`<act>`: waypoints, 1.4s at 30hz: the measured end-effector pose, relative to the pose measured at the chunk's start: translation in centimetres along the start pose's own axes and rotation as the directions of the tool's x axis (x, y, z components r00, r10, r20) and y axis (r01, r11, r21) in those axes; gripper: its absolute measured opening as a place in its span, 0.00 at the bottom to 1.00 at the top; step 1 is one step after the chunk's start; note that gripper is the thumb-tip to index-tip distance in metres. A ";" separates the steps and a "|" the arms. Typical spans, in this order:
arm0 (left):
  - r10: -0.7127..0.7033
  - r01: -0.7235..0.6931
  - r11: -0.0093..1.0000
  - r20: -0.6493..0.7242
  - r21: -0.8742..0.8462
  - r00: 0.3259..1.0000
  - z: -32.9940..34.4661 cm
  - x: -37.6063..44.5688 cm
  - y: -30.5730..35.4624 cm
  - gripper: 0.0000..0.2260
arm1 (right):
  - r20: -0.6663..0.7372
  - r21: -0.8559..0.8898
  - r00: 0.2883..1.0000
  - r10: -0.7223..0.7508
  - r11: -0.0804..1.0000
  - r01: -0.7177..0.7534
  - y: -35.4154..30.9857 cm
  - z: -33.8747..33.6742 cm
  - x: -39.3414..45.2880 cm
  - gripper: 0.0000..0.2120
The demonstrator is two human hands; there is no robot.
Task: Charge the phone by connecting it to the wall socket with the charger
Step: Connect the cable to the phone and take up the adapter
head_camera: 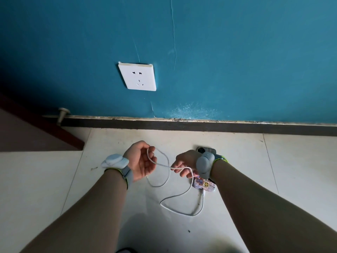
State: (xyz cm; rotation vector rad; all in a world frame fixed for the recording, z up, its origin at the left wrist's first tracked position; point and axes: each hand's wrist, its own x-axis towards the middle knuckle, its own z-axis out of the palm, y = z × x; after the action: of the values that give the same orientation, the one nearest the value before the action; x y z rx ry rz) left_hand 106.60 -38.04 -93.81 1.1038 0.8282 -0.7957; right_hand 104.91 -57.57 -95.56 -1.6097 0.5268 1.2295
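Both the left hand (140, 159) and right hand (184, 166) grip the looped cable (179, 195); tugging could drag the phone (203, 184) across the floor (273, 161) or knot the slack.

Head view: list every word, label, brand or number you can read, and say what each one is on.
"Part": partial word on the sticker-covered phone case on the floor, cut off by the right hand; the case's other print is too small to read.
Wall socket: no readable marking.
Cable and both wrist devices: no text visible.
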 end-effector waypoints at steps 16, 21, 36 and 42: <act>-0.429 0.231 0.700 0.139 0.675 0.893 -3.9 -2.5 -4.1 0.16 | -0.170 0.129 0.985 -0.027 0.990 0.050 -3.4 3.2 2.8 0.12; -0.140 0.226 0.856 -0.213 0.464 0.967 -6.1 -0.1 -4.7 0.10 | -0.171 0.176 0.981 -0.089 0.977 0.119 -4.1 3.6 1.1 0.09; -0.201 0.194 0.975 -0.060 -0.105 0.978 -1.4 2.6 -2.0 0.28 | 0.139 -0.331 0.943 -0.301 0.884 0.331 -4.8 4.3 -4.8 0.07; -0.193 0.193 0.970 -0.012 0.147 0.981 1.2 1.8 -1.6 0.13 | 0.310 -0.497 0.936 -0.166 0.811 0.308 -4.3 4.0 -5.3 0.13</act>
State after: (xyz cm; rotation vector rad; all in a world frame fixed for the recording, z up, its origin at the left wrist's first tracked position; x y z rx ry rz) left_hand 106.29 -39.85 -95.78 1.1643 0.8954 -1.0349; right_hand 104.46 -53.42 -88.78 -1.8695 -0.2149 1.4378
